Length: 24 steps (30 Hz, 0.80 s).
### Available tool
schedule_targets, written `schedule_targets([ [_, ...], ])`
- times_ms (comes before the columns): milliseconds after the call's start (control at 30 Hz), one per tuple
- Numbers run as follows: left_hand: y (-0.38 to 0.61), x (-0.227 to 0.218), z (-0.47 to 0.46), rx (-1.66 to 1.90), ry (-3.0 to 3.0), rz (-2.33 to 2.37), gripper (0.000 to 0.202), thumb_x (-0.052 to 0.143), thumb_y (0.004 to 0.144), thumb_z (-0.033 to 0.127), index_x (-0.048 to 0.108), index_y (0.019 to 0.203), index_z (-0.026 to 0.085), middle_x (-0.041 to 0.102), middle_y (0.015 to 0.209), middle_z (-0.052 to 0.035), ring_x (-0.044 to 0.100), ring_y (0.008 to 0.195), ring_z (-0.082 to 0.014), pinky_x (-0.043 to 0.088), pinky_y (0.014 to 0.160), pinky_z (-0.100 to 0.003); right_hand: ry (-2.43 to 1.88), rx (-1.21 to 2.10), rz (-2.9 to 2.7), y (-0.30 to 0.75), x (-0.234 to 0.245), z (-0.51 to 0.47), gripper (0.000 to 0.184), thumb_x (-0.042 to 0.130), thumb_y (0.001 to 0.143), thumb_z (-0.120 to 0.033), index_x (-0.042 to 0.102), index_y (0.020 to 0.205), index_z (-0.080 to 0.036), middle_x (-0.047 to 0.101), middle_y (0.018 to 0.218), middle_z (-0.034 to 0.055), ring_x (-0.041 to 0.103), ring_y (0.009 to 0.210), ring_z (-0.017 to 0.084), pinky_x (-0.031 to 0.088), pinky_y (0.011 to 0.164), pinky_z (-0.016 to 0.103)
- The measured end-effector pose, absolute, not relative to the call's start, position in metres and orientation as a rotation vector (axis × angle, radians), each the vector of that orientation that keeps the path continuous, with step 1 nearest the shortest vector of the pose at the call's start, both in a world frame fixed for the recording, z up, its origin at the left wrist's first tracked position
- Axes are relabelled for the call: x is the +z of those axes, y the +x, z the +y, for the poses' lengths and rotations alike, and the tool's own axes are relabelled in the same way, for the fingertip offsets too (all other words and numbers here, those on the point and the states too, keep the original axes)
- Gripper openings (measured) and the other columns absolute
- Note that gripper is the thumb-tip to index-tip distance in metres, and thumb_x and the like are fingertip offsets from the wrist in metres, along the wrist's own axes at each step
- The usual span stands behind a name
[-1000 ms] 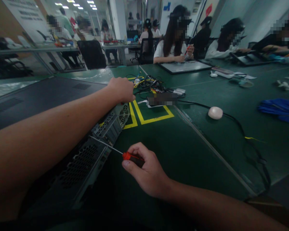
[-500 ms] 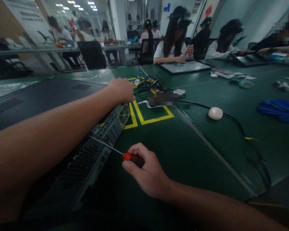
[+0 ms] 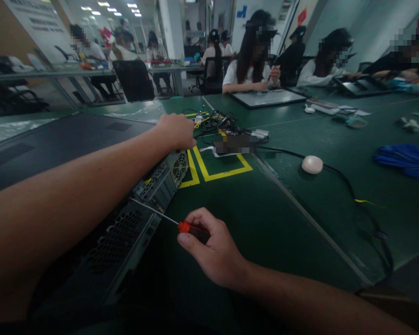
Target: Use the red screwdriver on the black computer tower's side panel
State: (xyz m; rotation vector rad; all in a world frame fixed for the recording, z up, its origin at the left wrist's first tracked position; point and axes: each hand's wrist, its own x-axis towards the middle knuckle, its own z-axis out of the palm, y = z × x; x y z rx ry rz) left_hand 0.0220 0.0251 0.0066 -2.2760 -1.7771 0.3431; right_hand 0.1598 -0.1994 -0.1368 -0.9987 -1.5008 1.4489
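The right hand (image 3: 214, 253) grips a red-handled screwdriver (image 3: 188, 227), whose thin shaft slants up and left so that the tip meets the rear panel of a dark computer case (image 3: 125, 232) lying on its side on the green counter (image 3: 265, 209). The left hand (image 3: 176, 130) rests curled over the case's far top edge, above the fan grille (image 3: 179, 166). A tangle of cables (image 3: 216, 122) lies beyond, and a white mouse (image 3: 312, 164) sits well apart to the right.

My 2 arms are bare along the whole length that shows, with skin uncovered to the fingertips. My left hand (image 3: 176, 130) shows rounded knuckles at the end of a long, broad forearm. My right hand (image 3: 212, 253) shows a short, plain thumbnail and a narrower wrist.
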Motion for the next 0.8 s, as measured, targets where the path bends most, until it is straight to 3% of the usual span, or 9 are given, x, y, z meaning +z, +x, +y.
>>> schedule_targets([
  [333,0.0216,0.0056,0.0267,0.334,-2.282,-1.786,0.070,0.066,0.117,0.053,0.080,0.175,0.018,0.083,0.167,-0.0270,0.079,0.151,-0.0484,0.063,0.128,-0.058,-0.986,1.429,-1.504,0.1604,-0.1361,-0.1994,0.017,0.085,0.111,-0.040,0.076,0.109,-0.025,0.073,0.093,-0.0008,0.068,0.085,0.020,0.054,0.079,0.034],
  [533,0.0208,0.0064,0.0265,0.320,-2.305,-1.802,0.071,0.069,0.114,0.052,0.080,0.176,0.018,0.082,0.170,-0.0272,0.077,0.154,-0.0491,0.061,0.129,-0.057,-1.020,1.419,-1.524,0.1601,-0.1366,-0.1995,0.024,0.076,0.120,-0.046,0.080,0.109,-0.025,0.068,0.088,0.0000,0.068,0.080,0.021,0.052,0.069,0.032],
  [633,0.0203,0.0058,0.0279,0.313,-2.303,-1.808,0.070,0.070,0.114,0.054,0.082,0.174,0.020,0.081,0.171,-0.0256,0.077,0.154,-0.0485,0.062,0.129,-0.057,-1.013,1.436,-1.512,0.1601,-0.1360,-0.1998,0.017,0.084,0.113,-0.040,0.077,0.117,-0.026,0.075,0.095,-0.0009,0.070,0.085,0.020,0.055,0.076,0.033],
  [800,0.0209,0.0048,0.0280,0.321,-2.288,-1.796,0.072,0.069,0.114,0.052,0.081,0.176,0.017,0.083,0.168,-0.0270,0.079,0.152,-0.0495,0.063,0.128,-0.058,-1.017,1.438,-1.510,0.1599,-0.1354,-0.1999,0.028,0.092,0.101,-0.031,0.066,0.111,-0.028,0.073,0.094,-0.0047,0.066,0.085,0.019,0.053,0.082,0.033],
])
